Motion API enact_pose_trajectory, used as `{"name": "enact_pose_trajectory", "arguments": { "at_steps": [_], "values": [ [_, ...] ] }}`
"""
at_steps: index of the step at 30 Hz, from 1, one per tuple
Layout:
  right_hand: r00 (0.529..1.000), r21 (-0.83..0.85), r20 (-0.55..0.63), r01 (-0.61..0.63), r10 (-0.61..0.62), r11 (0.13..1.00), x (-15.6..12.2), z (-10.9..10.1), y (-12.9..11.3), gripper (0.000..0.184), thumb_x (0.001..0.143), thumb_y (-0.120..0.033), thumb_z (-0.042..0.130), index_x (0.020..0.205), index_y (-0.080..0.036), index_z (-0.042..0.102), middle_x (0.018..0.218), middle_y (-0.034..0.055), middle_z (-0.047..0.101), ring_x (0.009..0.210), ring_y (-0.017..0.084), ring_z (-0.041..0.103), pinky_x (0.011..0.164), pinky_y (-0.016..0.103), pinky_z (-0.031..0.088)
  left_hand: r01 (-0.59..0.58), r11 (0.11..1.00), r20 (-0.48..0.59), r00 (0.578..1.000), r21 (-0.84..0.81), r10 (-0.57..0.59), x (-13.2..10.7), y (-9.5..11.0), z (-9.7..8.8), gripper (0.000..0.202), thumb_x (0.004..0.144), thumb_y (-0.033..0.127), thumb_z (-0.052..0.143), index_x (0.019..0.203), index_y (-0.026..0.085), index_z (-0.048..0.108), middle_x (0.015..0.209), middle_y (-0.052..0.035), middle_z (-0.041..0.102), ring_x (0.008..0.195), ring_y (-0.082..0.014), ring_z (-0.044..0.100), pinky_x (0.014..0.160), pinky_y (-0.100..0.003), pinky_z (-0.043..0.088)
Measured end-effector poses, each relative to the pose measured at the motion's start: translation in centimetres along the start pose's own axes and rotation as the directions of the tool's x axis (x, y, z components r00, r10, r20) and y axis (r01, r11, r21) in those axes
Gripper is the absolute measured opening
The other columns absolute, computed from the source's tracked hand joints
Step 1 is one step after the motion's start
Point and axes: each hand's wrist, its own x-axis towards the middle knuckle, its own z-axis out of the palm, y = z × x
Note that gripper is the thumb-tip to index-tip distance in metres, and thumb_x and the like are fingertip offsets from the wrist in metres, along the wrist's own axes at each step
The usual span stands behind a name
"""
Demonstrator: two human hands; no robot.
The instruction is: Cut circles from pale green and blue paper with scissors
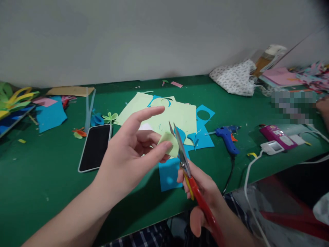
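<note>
My left hand (136,147) pinches a small pale green paper piece (172,146) between thumb and fingers, its index finger stretched out above. In my right hand (203,185) is a pair of scissors (185,159) with red and yellow handles. The blades point up and stand slightly apart, close beside the right edge of the paper piece; whether they touch it I cannot tell. Behind the hands lie pale green paper sheets (183,115) with curved cuts. Blue paper (169,178) lies partly under them, and a blue piece with a round hole (209,110) is at their right.
A phone (95,147) lies left of my hands. To the right are a blue glue gun (227,137) with a cord, a purple box (276,135) and a white cable (246,181). A patterned cloth bag (236,77) rests by the wall. Paper flowers (110,117) sit behind the phone.
</note>
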Motion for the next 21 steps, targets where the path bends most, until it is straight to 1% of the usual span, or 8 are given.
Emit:
{"name": "enact_pose_trajectory", "arguments": {
  "at_steps": [2,3,6,9,12,15,19,21],
  "values": [
    [1.0,0.018,-0.001,0.005,-0.005,1.0,0.0,-0.1,-0.1,0.111,0.055,-0.067,0.082,0.149,-0.027,0.04,0.118,0.0128,0.064,0.111,0.037,0.059,0.083,0.039,0.056,-0.004,1.0,0.003,1.0,0.014,0.004,0.0,0.0,0.0,0.053,0.078,0.018,0.076,0.124,0.037,0.059,0.062,0.0084,0.063,0.051,-0.0087,0.065,0.053,-0.016,0.061],
    [1.0,0.038,0.0,0.002,-0.002,0.999,0.1,-0.1,-0.1,0.114,0.052,-0.068,0.083,0.149,-0.026,0.04,0.118,0.0128,0.064,0.111,0.037,0.06,0.083,0.04,0.056,-0.009,1.0,0.004,1.0,0.022,0.009,-0.1,0.1,-0.1,0.053,0.078,0.018,0.076,0.123,0.038,0.06,0.061,0.0087,0.063,0.051,-0.0084,0.065,0.054,-0.016,0.061],
    [1.0,0.08,0.007,-0.017,0.016,0.997,0.2,-0.2,0.5,0.127,0.038,-0.071,0.085,0.148,-0.024,0.042,0.116,0.0115,0.064,0.108,0.037,0.06,0.083,0.039,0.055,-0.038,0.997,0.011,0.999,0.062,0.037,-0.1,0.3,-0.3,0.052,0.077,0.019,0.077,0.122,0.039,0.061,0.062,0.0084,0.063,0.052,-0.0085,0.065,0.054,-0.015,0.061],
    [0.999,0.087,0.011,-0.032,0.031,0.996,0.1,-0.3,1.2,0.127,0.031,-0.073,0.084,0.143,-0.025,0.048,0.113,0.0103,0.063,0.105,0.036,0.06,0.084,0.038,0.055,-0.062,0.988,0.011,0.998,0.14,0.061,-0.2,0.3,-0.4,0.054,0.077,0.02,0.077,0.125,0.038,0.06,0.063,0.0071,0.064,0.053,-0.01,0.066,0.053,-0.016,0.06],
    [1.0,0.112,0.007,-0.025,0.025,0.993,0.0,-0.3,1.3,0.123,0.032,-0.076,0.081,0.14,-0.025,0.051,0.109,0.0096,0.063,0.101,0.034,0.06,0.083,0.037,0.054,-0.079,0.977,0.011,0.997,0.2,0.079,-0.4,0.3,-0.5,0.056,0.078,0.021,0.076,0.128,0.038,0.058,0.064,0.0062,0.064,0.052,-0.0108,0.065,0.05,-0.017,0.058],
    [1.0,0.129,0.006,-0.008,0.007,0.992,0.1,-0.2,0.9,0.123,0.034,-0.078,0.078,0.14,-0.023,0.05,0.103,0.0088,0.063,0.096,0.032,0.06,0.081,0.036,0.055,-0.094,0.974,0.016,0.996,0.208,0.093,-0.4,0.3,-0.6,0.055,0.078,0.022,0.075,0.128,0.038,0.058,0.063,0.006,0.064,0.052,-0.0108,0.065,0.048,-0.016,0.056],
    [0.999,0.098,0.002,0.033,-0.033,0.995,0.4,-0.2,0.4,0.118,0.037,-0.08,0.077,0.136,-0.02,0.051,0.094,0.007,0.061,0.089,0.028,0.06,0.073,0.032,0.055,-0.041,0.976,0.037,0.999,0.215,0.034,-0.3,0.5,-0.6,0.055,0.08,0.022,0.073,0.129,0.04,0.055,0.063,0.0069,0.063,0.053,-0.0109,0.064,0.05,-0.018,0.057],
    [0.999,0.085,-0.006,0.032,-0.032,0.996,0.6,-0.2,0.2,0.115,0.038,-0.08,0.076,0.134,-0.019,0.053,0.091,0.0064,0.06,0.086,0.027,0.06,0.069,0.031,0.054,-0.015,0.979,0.051,0.999,0.201,0.005,-0.2,0.6,-0.7,0.054,0.081,0.021,0.073,0.129,0.041,0.055,0.063,0.0075,0.062,0.054,-0.0104,0.064,0.051,-0.018,0.057]
  ]
}}
